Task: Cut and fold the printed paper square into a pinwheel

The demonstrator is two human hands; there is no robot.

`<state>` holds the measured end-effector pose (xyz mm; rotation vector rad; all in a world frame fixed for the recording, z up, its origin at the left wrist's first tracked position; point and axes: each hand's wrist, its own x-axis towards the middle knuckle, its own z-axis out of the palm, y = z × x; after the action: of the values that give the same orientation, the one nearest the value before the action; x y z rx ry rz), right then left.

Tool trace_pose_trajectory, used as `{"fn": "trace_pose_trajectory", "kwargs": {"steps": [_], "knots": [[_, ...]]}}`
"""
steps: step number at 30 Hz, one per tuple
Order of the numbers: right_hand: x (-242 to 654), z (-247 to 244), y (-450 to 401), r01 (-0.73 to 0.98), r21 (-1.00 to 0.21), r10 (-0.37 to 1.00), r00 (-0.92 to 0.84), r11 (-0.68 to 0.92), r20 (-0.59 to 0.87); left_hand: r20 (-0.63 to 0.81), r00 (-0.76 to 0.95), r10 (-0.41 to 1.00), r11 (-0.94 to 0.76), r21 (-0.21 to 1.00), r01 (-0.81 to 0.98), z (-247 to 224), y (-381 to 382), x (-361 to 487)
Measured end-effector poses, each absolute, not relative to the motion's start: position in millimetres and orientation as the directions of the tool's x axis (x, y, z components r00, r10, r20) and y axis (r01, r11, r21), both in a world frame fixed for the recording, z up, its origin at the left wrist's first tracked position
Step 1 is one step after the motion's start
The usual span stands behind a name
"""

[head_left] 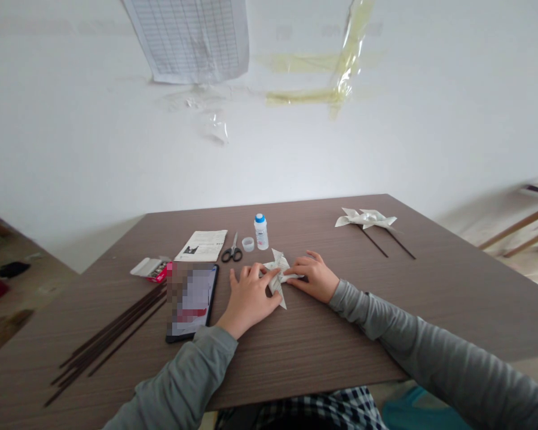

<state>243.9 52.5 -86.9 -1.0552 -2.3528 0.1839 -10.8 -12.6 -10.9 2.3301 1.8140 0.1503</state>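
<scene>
A paper pinwheel point(278, 259) made from printed paper lies on the brown table between both hands. My left hand point(253, 295) holds it down from the left, thumb and forefinger on its folded middle. On the other side, my right hand point(316, 278) pinches one blade of the pinwheel between thumb and fingers. Whether a pin is at its centre cannot be made out under the fingertips. Just beyond the hands stand a white bottle with a blue cap point(261, 233), a small clear cup point(248, 244) and black-handled scissors point(232, 252).
Left of my left hand lie a phone point(195, 301), several dark sticks point(112, 328), an opened small red-and-white box point(155, 269) and printed paper sheets point(201, 245). Two pinwheels on sticks point(367, 219) rest at the back right. A white wall point(296, 161) borders the table's far edge.
</scene>
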Motion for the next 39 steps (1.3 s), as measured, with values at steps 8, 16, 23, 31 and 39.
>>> {"fn": "trace_pose_trajectory", "kwargs": {"steps": [8, 16, 23, 31, 39], "knots": [[244.0, -86.0, 52.2, 0.662, -0.337, 0.738, -0.54, 0.67, 0.406, -0.042, 0.244, 0.969, -0.231, 0.196, 0.953, -8.1, -13.8, -10.2], [244.2, -87.6, 52.9, 0.657, -0.326, 0.726, -0.54, 0.68, 0.427, -0.026, 0.248, 0.969, -0.238, 0.195, 0.951, -7.3, -14.3, -11.3], [243.6, -86.0, 51.6, 0.661, -0.349, 0.743, -0.54, 0.665, 0.395, -0.028, 0.248, 0.968, -0.238, 0.197, 0.951, -5.0, -15.4, -11.1], [243.7, -87.1, 52.0, 0.654, -0.351, 0.738, -0.541, 0.671, 0.403, -0.044, 0.256, 0.966, -0.242, 0.206, 0.948, -1.4, -15.5, -11.4], [243.7, -87.9, 53.0, 0.657, -0.343, 0.737, -0.544, 0.671, 0.401, -0.017, 0.255, 0.967, -0.247, 0.205, 0.947, -3.2, -15.7, -12.7]]}}
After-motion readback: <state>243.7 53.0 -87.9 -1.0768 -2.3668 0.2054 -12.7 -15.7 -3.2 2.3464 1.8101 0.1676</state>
